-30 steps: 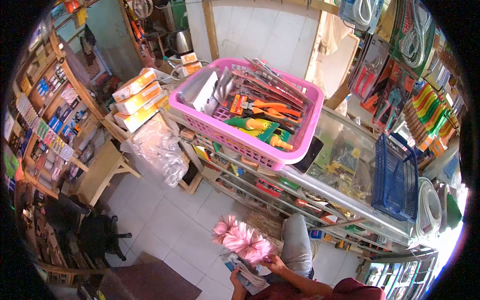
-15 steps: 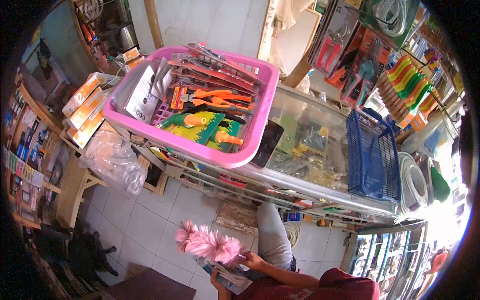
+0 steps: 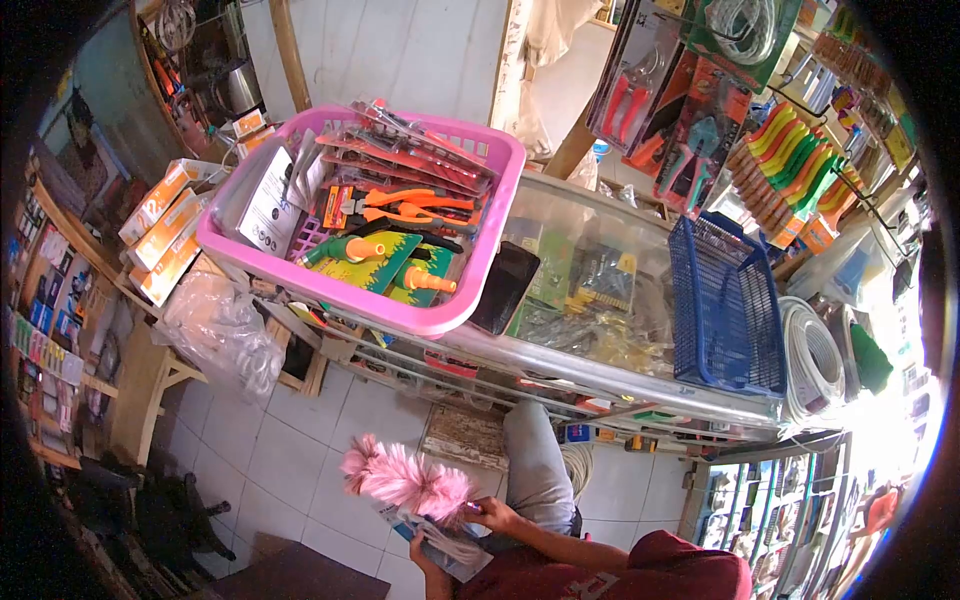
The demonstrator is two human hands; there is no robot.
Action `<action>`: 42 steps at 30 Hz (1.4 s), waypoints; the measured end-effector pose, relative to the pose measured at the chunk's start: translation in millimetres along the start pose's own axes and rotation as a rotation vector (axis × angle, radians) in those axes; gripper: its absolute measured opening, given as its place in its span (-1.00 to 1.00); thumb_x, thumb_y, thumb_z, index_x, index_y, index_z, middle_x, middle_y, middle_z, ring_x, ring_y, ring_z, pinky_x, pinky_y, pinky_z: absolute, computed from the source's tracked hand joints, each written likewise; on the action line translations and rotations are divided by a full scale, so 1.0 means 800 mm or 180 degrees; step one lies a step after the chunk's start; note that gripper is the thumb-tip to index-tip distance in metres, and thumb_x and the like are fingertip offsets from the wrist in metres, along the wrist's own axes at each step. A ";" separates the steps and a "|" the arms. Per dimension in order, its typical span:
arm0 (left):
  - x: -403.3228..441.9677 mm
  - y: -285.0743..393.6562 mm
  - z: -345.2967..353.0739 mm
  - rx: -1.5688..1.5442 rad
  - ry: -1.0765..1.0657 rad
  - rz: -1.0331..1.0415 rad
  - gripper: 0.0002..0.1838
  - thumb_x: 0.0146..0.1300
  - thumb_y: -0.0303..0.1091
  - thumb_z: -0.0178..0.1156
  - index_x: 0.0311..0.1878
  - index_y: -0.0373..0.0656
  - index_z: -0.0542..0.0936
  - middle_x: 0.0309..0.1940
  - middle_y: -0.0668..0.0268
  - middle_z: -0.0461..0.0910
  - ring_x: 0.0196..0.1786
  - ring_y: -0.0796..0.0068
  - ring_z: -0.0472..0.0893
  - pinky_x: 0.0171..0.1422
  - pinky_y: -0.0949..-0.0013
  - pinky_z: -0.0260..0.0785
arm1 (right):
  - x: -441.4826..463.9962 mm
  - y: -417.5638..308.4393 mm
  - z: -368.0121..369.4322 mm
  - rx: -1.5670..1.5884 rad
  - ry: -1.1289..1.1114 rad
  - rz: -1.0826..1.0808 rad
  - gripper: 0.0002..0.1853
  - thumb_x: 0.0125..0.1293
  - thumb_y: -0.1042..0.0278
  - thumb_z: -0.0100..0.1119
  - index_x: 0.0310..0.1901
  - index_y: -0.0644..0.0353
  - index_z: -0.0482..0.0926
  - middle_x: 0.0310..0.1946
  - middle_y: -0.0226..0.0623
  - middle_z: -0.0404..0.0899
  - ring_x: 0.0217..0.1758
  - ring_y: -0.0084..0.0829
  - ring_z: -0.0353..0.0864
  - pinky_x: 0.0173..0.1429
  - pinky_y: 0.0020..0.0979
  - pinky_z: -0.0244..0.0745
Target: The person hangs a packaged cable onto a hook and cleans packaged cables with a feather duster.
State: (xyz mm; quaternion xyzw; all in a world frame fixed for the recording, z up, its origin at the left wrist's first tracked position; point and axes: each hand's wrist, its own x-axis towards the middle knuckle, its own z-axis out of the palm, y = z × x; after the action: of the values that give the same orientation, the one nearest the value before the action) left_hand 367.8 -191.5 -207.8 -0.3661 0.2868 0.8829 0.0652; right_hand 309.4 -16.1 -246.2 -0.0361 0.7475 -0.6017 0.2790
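Note:
My right hand (image 3: 492,515) is closed round the handle of a pink fluffy duster (image 3: 410,480) at the bottom centre. To its lower left, my left hand (image 3: 424,552) grips a clear package (image 3: 450,548) with something whitish inside. The duster's head lies over the upper part of this package, partly hiding it. Above both hands, a pink basket (image 3: 400,318) stands on the glass counter, holding orange-handled pliers (image 3: 410,205), green and orange nozzles on cards (image 3: 355,250) and other packaged tools.
A black phone (image 3: 507,288) lies on the glass counter (image 3: 640,375) beside the basket. Farther right are a blue basket (image 3: 725,310) and a white cable coil (image 3: 812,350). Orange-white boxes (image 3: 165,225) sit at the left. Tools in packs hang at the upper right. A black chair (image 3: 150,505) stands lower left.
The view has swung, so the counter and pink basket appear farther left. The duster and package appear farther left too, still held in the same hands.

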 end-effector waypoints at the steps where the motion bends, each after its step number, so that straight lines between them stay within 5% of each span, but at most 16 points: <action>1: 0.003 0.003 -0.003 0.0142 0.0024 -0.0012 -0.52 0.04 -0.06 0.01 -0.02 -0.17 0.41 -0.07 0.13 0.46 -0.05 0.15 0.48 0.04 0.09 0.36 | 0.001 0.004 0.001 -0.0003 -0.0024 0.0051 -0.63 0.20 0.04 0.18 -0.22 0.25 0.57 -0.64 -0.29 0.36 -0.53 -0.55 0.29 -0.39 -0.36 0.23; 4: 0.017 0.009 0.004 -0.0018 -0.0148 0.0359 -0.53 0.06 -0.07 0.01 -0.03 -0.17 0.41 -0.08 0.16 0.46 -0.05 0.17 0.47 0.04 0.09 0.36 | 0.001 0.034 0.009 0.0544 0.0162 -0.0138 -0.66 0.20 0.12 0.21 -0.17 0.23 0.57 -0.60 -0.36 0.42 -0.50 -0.56 0.33 -0.36 -0.40 0.28; 7: 0.017 0.027 0.028 -0.0432 -0.0019 0.0325 -0.58 0.07 -0.10 0.05 -0.07 -0.17 0.42 -0.17 0.22 0.47 -0.05 0.18 0.48 0.05 0.13 0.36 | -0.010 -0.030 -0.016 0.0447 -0.0216 0.0816 -0.70 0.19 0.21 0.22 -0.13 0.24 0.56 -0.52 -0.42 0.49 -0.44 -0.56 0.41 -0.31 -0.43 0.36; 11: 0.044 0.062 0.048 -0.0428 -0.0456 0.0753 -0.64 0.13 -0.15 0.05 -0.09 -0.19 0.45 -0.26 0.26 0.51 -0.17 0.28 0.54 -0.02 0.24 0.39 | -0.005 -0.012 -0.024 -0.0319 0.0235 -0.0437 -0.67 0.17 0.33 0.24 -0.02 0.18 0.52 -0.47 -0.43 0.54 -0.46 -0.60 0.48 -0.35 -0.49 0.44; 15: 0.055 0.123 0.101 0.0013 -0.0829 0.0476 -0.62 0.23 -0.09 0.03 -0.10 -0.22 0.45 -0.34 0.29 0.53 -0.34 0.35 0.56 -0.14 0.30 0.44 | 0.009 -0.074 -0.064 0.0080 0.0264 0.0254 -0.64 0.16 0.34 0.23 -0.01 0.19 0.46 -0.49 -0.44 0.52 -0.45 -0.58 0.46 -0.35 -0.46 0.41; 16: 0.054 0.134 0.116 0.0193 -0.0672 0.0436 -0.61 0.25 -0.06 0.03 -0.10 -0.22 0.45 -0.38 0.29 0.53 -0.38 0.35 0.56 -0.17 0.32 0.45 | 0.009 -0.107 -0.071 -0.0348 0.0590 -0.0719 -0.73 0.17 0.31 0.20 -0.12 0.19 0.46 -0.56 -0.48 0.44 -0.55 -0.62 0.37 -0.48 -0.48 0.31; 20: 0.056 0.155 0.164 0.0308 -0.1363 0.1074 -0.33 0.26 -0.02 0.03 0.34 -0.10 0.08 0.03 0.26 0.35 -0.06 0.37 0.47 -0.08 0.28 0.42 | 0.012 -0.165 -0.084 -0.0108 0.0785 -0.0854 -0.81 0.20 0.30 0.17 -0.33 0.17 0.38 -0.66 -0.52 0.28 -0.64 -0.68 0.21 -0.58 -0.54 0.10; 22: 0.027 0.175 0.196 0.0983 -0.1313 0.1530 -0.37 0.35 -0.08 -0.07 0.38 -0.11 0.01 0.21 0.31 0.23 0.25 0.44 0.25 0.36 0.22 0.06 | 0.004 -0.181 -0.088 0.0503 0.0550 -0.0831 -0.81 0.23 0.27 0.12 -0.37 0.15 0.36 -0.69 -0.51 0.26 -0.66 -0.70 0.19 -0.60 -0.57 0.04; 28: 0.006 0.221 0.228 0.2386 -0.1388 0.2631 -0.08 0.27 0.29 -0.20 0.43 -0.17 -0.28 0.45 0.12 -0.36 0.48 0.21 -0.37 0.49 0.14 -0.46 | -0.010 -0.226 -0.061 0.1411 0.0207 -0.0387 -0.90 0.28 0.37 0.02 -0.30 0.17 0.35 -0.67 -0.41 0.37 -0.73 -0.60 0.27 -0.67 -0.53 0.13; 34: -0.039 0.250 0.223 0.2678 -0.0853 0.2753 0.00 0.20 0.43 -0.32 0.42 -0.18 -0.28 0.44 0.09 -0.30 0.47 0.12 -0.28 0.48 0.10 -0.34 | -0.014 -0.285 -0.046 0.0929 -0.0636 -0.0222 -0.90 0.27 0.42 0.08 -0.23 0.16 0.41 -0.58 -0.43 0.41 -0.64 -0.62 0.32 -0.60 -0.53 0.20; 35: -0.034 0.247 0.212 0.2904 -0.0835 0.2735 -0.02 0.23 0.39 -0.35 0.40 -0.21 -0.37 0.43 0.06 -0.26 0.46 0.17 -0.15 0.47 0.15 -0.24 | -0.013 -0.282 -0.043 0.0610 -0.0657 -0.0207 -0.80 0.27 0.40 0.09 -0.10 0.21 0.40 -0.49 -0.33 0.48 -0.55 -0.50 0.41 -0.49 -0.43 0.32; 39: -0.028 0.250 0.199 0.2687 -0.0576 0.3203 -0.04 0.24 0.39 -0.36 0.38 -0.32 -0.16 0.32 -0.06 -0.03 0.40 0.09 -0.06 0.44 0.15 -0.23 | -0.017 -0.305 -0.027 -0.1401 -0.0759 -0.1349 -0.62 0.27 0.34 0.09 0.08 0.24 0.31 -0.36 -0.14 0.51 -0.34 -0.26 0.49 -0.20 -0.29 0.40; 42: -0.027 0.252 0.190 0.1645 -0.1049 0.3350 -0.01 0.20 0.33 -0.13 0.39 -0.17 -0.31 0.37 0.09 -0.09 0.38 0.18 0.07 0.39 0.15 0.03 | -0.022 -0.284 -0.018 -0.1820 -0.0928 -0.1877 -0.52 0.30 0.19 0.04 0.18 0.21 0.25 -0.27 -0.01 0.51 -0.22 -0.10 0.51 -0.05 -0.22 0.39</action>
State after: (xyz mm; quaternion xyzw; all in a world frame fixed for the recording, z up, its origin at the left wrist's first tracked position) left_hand 225.5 -272.0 -14.3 -0.0061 0.6204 0.7434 -0.2497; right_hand 253.6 -58.9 -29.1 -0.4084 0.7946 -0.4130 0.1766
